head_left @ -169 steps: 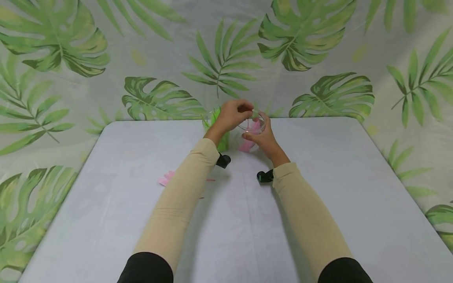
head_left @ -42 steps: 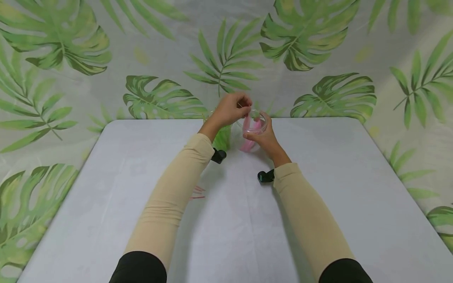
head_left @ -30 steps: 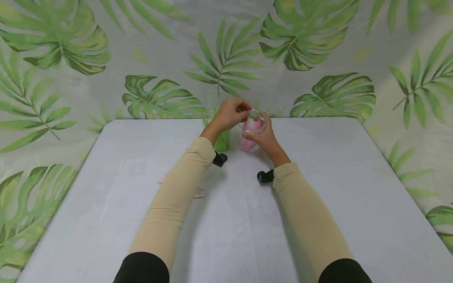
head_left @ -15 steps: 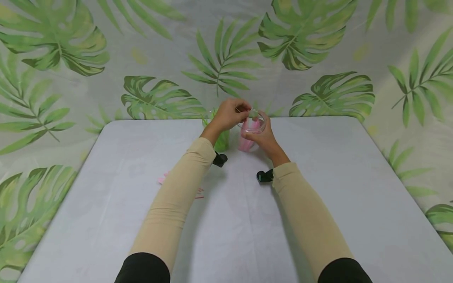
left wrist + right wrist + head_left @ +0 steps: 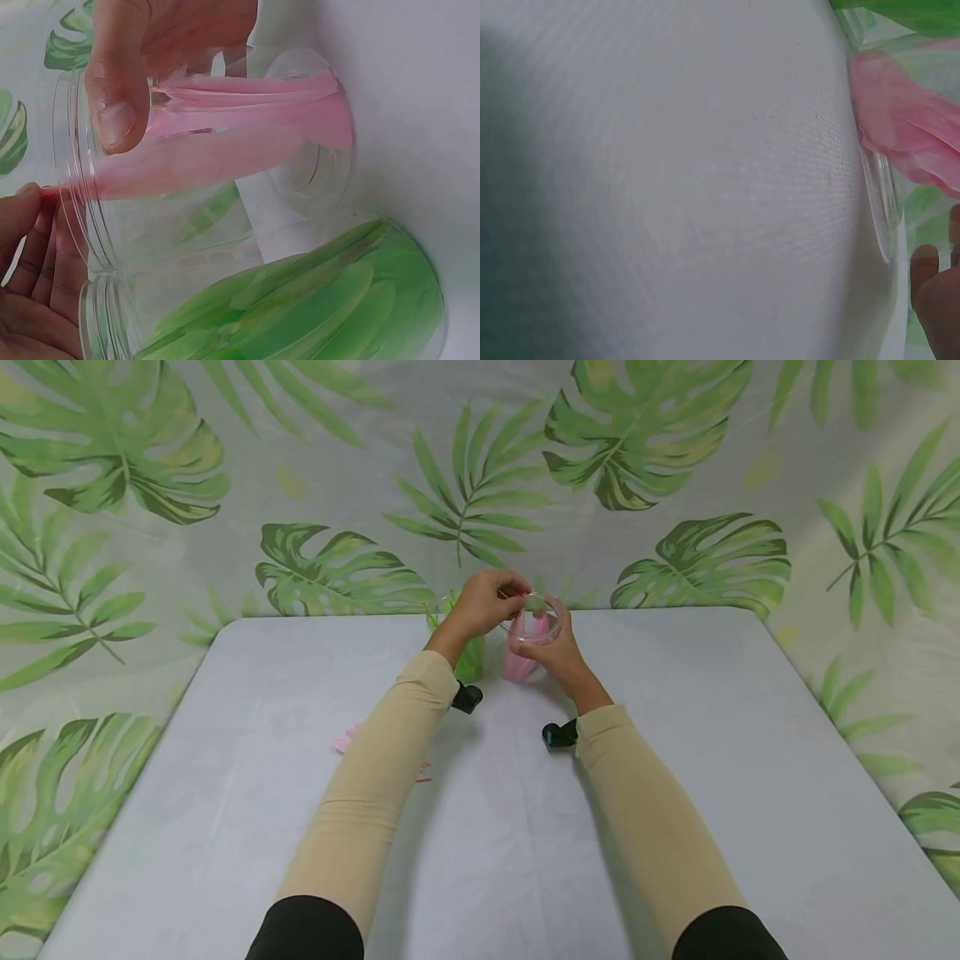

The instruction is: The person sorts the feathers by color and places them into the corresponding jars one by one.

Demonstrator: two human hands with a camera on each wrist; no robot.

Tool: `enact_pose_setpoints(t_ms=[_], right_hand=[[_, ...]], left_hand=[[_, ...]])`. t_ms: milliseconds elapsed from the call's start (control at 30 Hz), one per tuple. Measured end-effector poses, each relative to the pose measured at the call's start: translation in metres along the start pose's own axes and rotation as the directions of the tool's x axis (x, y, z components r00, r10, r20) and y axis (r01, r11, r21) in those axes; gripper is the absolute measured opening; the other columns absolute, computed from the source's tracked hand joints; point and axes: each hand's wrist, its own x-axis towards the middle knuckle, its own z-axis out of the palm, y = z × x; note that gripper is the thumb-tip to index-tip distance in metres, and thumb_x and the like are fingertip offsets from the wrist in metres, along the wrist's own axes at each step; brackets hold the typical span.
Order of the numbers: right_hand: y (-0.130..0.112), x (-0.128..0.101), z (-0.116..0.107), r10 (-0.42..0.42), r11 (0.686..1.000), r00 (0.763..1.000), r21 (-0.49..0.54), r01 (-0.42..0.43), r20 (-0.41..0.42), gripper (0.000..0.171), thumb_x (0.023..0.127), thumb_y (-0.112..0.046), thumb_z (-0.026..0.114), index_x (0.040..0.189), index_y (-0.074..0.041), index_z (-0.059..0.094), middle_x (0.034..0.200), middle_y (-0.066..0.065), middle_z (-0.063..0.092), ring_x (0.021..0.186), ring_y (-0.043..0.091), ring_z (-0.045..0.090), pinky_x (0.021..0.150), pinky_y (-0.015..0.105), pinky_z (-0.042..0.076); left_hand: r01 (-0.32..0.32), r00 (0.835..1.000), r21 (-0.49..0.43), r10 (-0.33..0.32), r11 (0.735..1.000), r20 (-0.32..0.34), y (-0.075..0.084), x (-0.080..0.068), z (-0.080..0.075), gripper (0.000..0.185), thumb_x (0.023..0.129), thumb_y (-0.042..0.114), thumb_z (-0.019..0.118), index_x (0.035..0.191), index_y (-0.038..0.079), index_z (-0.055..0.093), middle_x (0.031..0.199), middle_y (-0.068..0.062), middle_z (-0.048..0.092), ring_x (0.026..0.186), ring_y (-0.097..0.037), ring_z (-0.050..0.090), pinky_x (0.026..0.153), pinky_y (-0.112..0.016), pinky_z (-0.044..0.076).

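Note:
A clear jar (image 5: 315,187) holds several pink feathers (image 5: 541,625) and stands near the table's far edge. My left hand (image 5: 487,602) is over its mouth, thumb and fingertips pinching the red quill end of a pink feather (image 5: 202,161) that reaches down inside. The fingers and thumb of my right hand (image 5: 558,647) grip the jar from the right, just below the rim; in the left wrist view the right thumb (image 5: 118,124) lies against the glass. Only the right fingertips show at the right wrist view's edge, beside the pink feathers.
Close on the left stands a second clear jar (image 5: 97,322) filled with green feathers (image 5: 315,315), partly behind my left hand. More pink feathers (image 5: 345,741) lie on the white table (image 5: 675,760), mostly under the left forearm, their red quills (image 5: 424,778) poking out. A leaf-patterned cloth (image 5: 480,460) hangs behind.
A red quill seen on the table in the oldest frame is gone. My left hand was higher 1.4 s ago and has lowered a pink feather into the jar; since then both hands barely move.

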Motion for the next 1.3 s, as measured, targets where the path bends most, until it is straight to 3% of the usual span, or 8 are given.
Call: enact_pose_setpoints(t_ms=[300, 533, 700, 1033, 1300], right_hand=[[0.0, 0.0, 0.001, 0.006, 1.0, 1.0, 0.002, -0.006, 0.001, 0.101, 0.079, -0.014, 0.079, 0.154, -0.029, 0.014, 0.154, 0.015, 0.03, 0.136, 0.031, 0.038, 0.115, 0.048, 0.036], [-0.029, -0.017, 0.001, 0.039, 0.999, 0.999, -0.003, -0.039, 0.036, 0.103, 0.079, -0.01, 0.077, 0.156, -0.02, 0.009, 0.156, 0.017, 0.028, 0.139, 0.032, 0.037, 0.117, 0.047, 0.035], [-0.033, -0.02, 0.002, 0.047, 0.999, 0.998, -0.019, -0.046, 0.029, 0.102, 0.081, -0.012, 0.077, 0.156, -0.02, 0.009, 0.157, 0.018, 0.027, 0.141, 0.034, 0.035, 0.119, 0.049, 0.033], [-0.024, -0.013, 0.002, 0.063, 0.998, 0.998, -0.016, -0.062, 0.022, 0.103, 0.08, -0.013, 0.079, 0.156, -0.023, 0.01, 0.158, 0.017, 0.026, 0.142, 0.034, 0.034, 0.119, 0.05, 0.033], [-0.001, 0.0, -0.001, 0.042, 0.999, 0.999, -0.028, -0.042, 0.0, 0.103, 0.08, -0.017, 0.081, 0.154, -0.033, 0.012, 0.157, 0.011, 0.029, 0.142, 0.032, 0.035, 0.119, 0.05, 0.032]], left_hand=[[0.0, 1.0, -0.004, 0.0, 1.0, -0.009, -0.001, 0.001, 0.001, 0.022, 0.098, 0.011, 0.06, 0.116, 0.005, 0.07, 0.11, -0.013, 0.072, 0.095, -0.023, 0.071, 0.08, -0.029, 0.059], [-0.018, 1.0, -0.001, 0.018, 1.0, -0.01, -0.001, 0.001, 0.002, 0.022, 0.098, 0.011, 0.06, 0.117, 0.005, 0.07, 0.112, -0.014, 0.071, 0.096, -0.024, 0.071, 0.08, -0.029, 0.059], [-0.015, 1.0, -0.003, 0.015, 1.0, -0.011, -0.001, 0.0, 0.002, 0.022, 0.098, 0.011, 0.06, 0.117, 0.005, 0.07, 0.111, -0.014, 0.071, 0.095, -0.024, 0.071, 0.08, -0.03, 0.059], [0.017, 1.0, -0.019, -0.017, 1.0, -0.009, 0.0, 0.0, 0.002, 0.023, 0.098, 0.012, 0.06, 0.118, 0.005, 0.069, 0.112, -0.013, 0.071, 0.096, -0.023, 0.07, 0.081, -0.029, 0.059], [0.022, 1.0, 0.034, -0.022, 0.999, 0.0, 0.002, -0.002, -0.009, 0.033, 0.099, 0.019, 0.061, 0.13, 0.01, 0.065, 0.125, -0.01, 0.069, 0.113, -0.024, 0.066, 0.091, -0.034, 0.056]])
